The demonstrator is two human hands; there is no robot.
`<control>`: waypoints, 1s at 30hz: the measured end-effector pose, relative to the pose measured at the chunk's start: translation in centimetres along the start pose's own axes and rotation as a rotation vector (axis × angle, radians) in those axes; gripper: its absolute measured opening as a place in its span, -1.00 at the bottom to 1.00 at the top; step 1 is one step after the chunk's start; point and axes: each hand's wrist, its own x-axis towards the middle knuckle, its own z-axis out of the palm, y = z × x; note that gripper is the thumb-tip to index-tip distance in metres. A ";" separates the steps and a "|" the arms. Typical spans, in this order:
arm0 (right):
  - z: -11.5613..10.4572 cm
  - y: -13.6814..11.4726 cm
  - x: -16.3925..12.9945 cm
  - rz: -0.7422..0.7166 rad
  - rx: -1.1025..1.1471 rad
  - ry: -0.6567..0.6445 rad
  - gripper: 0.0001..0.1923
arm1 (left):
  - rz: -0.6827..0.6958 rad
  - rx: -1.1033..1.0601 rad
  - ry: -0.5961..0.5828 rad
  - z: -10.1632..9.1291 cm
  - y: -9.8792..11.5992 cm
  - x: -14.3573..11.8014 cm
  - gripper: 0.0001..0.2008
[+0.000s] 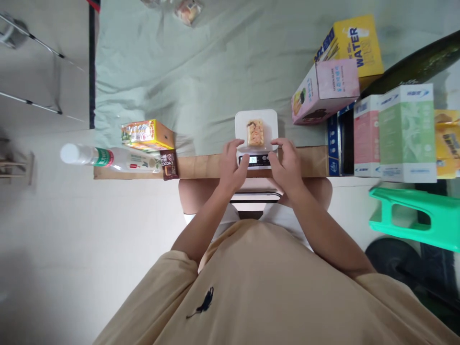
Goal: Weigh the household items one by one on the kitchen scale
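A white kitchen scale (238, 125) stands near the front edge of the table, its small display lit with digits. On its platform lies a wrapped snack bar (255, 133), pale and nutty-looking. My left hand (233, 165) rests at the scale's left side, thumb and fingers apart, holding nothing. At the opposite side is my right hand (286, 163), also open, its thumb by the buttons and its index finger near the platform's edge. Neither hand touches the bar. Whether the fingertips press on the scale, I cannot tell.
Left on the table are a clear bottle (125, 159) lying flat, an orange box (153, 134) and a brown cocoa packet (169, 164). Rightward stand a pink box (334, 86), a yellow box (366, 43) and a green box (408, 134). A green stool (417, 215) is below.
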 end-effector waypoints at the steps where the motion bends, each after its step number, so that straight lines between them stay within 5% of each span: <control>1: 0.3 -0.3 0.4 -0.001 -0.004 -0.021 -0.73 | -0.009 -0.035 -0.039 0.3 0.3 0.2 -0.50; 11: 2.9 -1.0 1.6 0.068 0.013 -0.167 -0.56 | -0.145 -0.168 -0.195 2.8 1.6 0.4 -0.30; 18: 5.3 -3.2 2.7 0.061 0.196 -0.132 -0.65 | -0.034 -0.242 -0.053 0.7 2.2 -0.9 -0.23; 22: 10.7 -6.4 5.9 -0.111 0.274 -0.211 -0.66 | 0.008 -0.236 0.110 -3.0 2.1 -0.7 -0.23; 27: 20.6 -11.8 9.3 0.001 0.554 -0.266 -0.58 | -0.067 -0.176 0.333 -8.1 1.4 -0.2 -0.21; 30: 24.6 -15.0 9.7 -0.075 0.664 -0.356 -0.64 | -0.076 -0.100 0.424 -10.7 0.4 0.1 -0.20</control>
